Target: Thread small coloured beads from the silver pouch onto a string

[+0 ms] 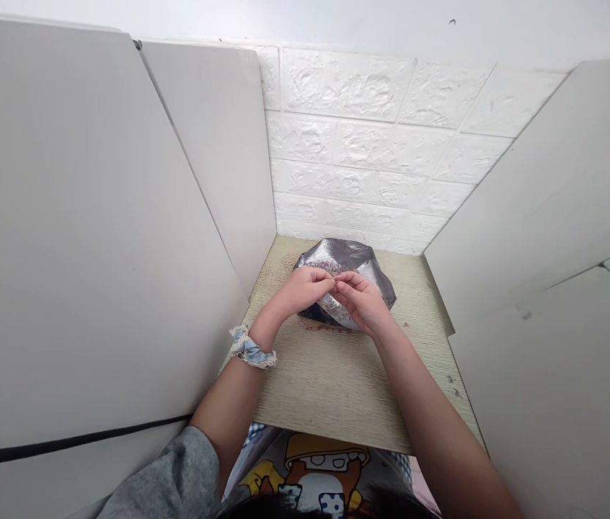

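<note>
Bag (325, 252), one, crinkled silver, strewn with tiny beads (334, 307) too many to count, sits at 12 o'clock on one wood-grain tabletop (326, 382); left hand (309, 287) and right hand (362, 299) meet over it, fingertips pressed together on a tiny piece (336, 283), type unclear.

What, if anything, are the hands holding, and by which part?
The left hand and right hand meet above the silvery bag; anything pinched there, and where it's gripped, is too small to tell.
</note>
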Motion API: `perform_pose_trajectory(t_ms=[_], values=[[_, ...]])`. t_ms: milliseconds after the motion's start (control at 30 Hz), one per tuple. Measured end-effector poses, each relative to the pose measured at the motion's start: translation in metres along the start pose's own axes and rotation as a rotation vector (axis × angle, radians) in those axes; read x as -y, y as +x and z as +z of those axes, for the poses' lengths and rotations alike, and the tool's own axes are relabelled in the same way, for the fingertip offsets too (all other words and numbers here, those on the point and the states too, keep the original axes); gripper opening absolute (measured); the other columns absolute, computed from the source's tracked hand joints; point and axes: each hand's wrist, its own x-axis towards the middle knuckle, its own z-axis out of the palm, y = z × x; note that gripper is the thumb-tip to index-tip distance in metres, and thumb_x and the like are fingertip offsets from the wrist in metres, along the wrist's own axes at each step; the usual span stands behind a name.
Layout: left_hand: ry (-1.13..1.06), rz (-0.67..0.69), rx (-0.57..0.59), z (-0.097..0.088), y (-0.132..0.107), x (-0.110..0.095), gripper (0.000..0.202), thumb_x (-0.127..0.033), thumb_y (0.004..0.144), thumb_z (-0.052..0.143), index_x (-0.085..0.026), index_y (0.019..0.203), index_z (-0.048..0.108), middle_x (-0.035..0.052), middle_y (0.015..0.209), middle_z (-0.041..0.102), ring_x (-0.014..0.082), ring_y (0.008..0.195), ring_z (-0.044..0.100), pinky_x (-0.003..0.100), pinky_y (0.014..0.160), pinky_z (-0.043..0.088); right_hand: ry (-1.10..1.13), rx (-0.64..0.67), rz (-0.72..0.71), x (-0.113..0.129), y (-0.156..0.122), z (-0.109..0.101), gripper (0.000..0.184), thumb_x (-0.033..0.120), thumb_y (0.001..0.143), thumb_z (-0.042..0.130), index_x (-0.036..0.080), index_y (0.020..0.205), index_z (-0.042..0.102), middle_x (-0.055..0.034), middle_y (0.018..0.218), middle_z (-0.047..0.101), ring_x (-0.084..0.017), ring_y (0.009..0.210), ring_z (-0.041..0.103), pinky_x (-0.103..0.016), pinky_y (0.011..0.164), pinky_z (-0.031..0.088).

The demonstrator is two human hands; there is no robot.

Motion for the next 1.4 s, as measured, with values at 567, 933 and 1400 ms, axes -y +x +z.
perform_pose_trajectory(t_ms=[567,933,1400], values=[[-0.039,-0.085,0.081,-0.001,0.001,0.001,0.025,-0.032,0.07,0.042,-0.012,0.065,0.057,0.0026,0.064,0.062,0.0053,0.039,0.047,0.019,0.043,0.038,-0.525,-0.112,-0.072,0.01,-0.003,-0.002,0.017,0.034,0.065,0.06,0.02,0.075,0.057,0.0003,0.072,0.057,-0.013,0.07,0.052,-0.027,0.068,0.039],[-0.062,-0.049,0.112,-0.001,0.0,0.001,0.026,-0.035,0.072,0.043,-0.013,0.068,0.057,0.0022,0.067,0.061,0.0056,0.044,0.047,0.019,0.047,0.037,-0.653,-0.195,-0.111,0.016,-0.006,-0.004,0.017,0.035,0.059,0.064,0.019,0.063,0.061,-0.0006,0.064,0.06,-0.014,0.064,0.051,-0.028,0.062,0.038],[-0.275,-0.04,0.227,-0.003,0.0,-0.005,0.013,-0.023,0.069,0.039,-0.014,0.063,0.046,-0.0007,0.061,0.053,0.0046,0.043,0.045,0.017,0.038,0.027,-0.365,-0.167,-0.188,0.022,-0.006,-0.002,0.019,0.038,0.071,0.054,0.022,0.068,0.044,0.0062,0.054,0.047,-0.009,0.051,0.047,-0.023,0.053,0.039]])
